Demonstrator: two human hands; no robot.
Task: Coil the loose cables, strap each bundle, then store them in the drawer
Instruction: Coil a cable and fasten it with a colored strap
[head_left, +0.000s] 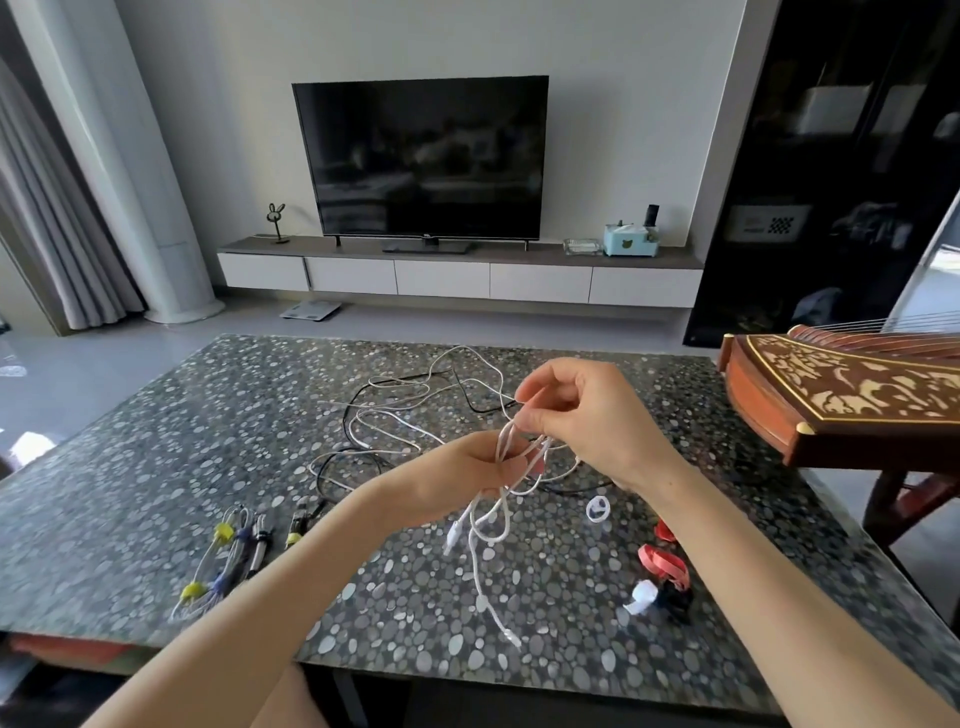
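1. While both hands hover above the pebble-patterned table (156, 447), the left hand (462, 480) curls its fingers round several loops of a white cable (503, 444).
2. The right hand (592, 415), just above, pinches a strand of the same cable between thumb and fingertips.
3. The cable's ends dangle below the left hand, over the table's near part.
4. Loose black and white cables (384, 415) lie tangled on the table beyond the hands.
5. Strapped bundles (228, 558) lie at the left; red straps (665, 564) lie at the right.
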